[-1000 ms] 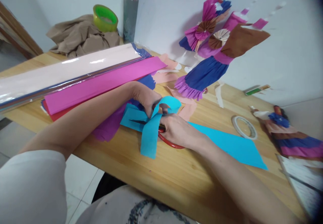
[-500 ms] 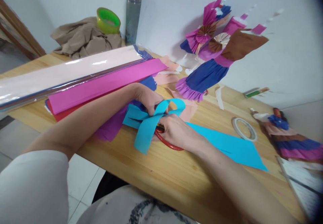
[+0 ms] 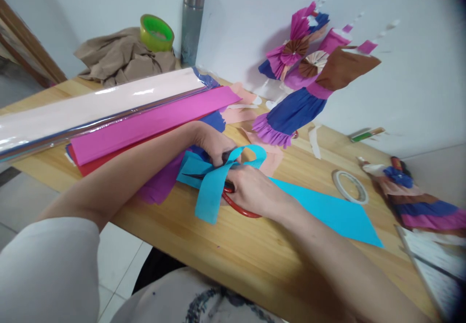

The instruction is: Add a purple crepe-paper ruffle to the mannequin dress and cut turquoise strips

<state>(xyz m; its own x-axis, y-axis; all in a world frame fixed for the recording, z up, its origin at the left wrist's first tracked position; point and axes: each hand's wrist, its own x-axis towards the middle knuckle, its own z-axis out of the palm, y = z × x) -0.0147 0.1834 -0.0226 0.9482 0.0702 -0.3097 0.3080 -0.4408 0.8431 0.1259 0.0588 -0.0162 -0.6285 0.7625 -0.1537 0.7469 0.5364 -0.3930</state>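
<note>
My right hand [image 3: 248, 187] is closed round the red handles of a pair of scissors [image 3: 240, 210], whose dark blades point left into blue crepe paper [image 3: 327, 212]. A partly cut blue strip [image 3: 210, 194] loops up over the scissors and hangs down in front of them. Just behind the loop, my left hand [image 3: 220, 149] is closed on the blue paper, its fingertips partly hidden by the strip. To the right, the rest of the blue sheet lies flat under my right forearm.
Pink folded paper [image 3: 153, 124] and a plastic-wrapped pack [image 3: 98, 102] lie to the left. Paper dress figures [image 3: 298, 112] stand against the wall. A white tape roll [image 3: 350, 187] lies right. Behind are a flask [image 3: 192, 27], green tape [image 3: 157, 33] and brown cloth [image 3: 120, 58].
The scissor blades show a little more widely apart on the blue paper. Both hands stay almost in the same place, and the view has shifted slightly.
</note>
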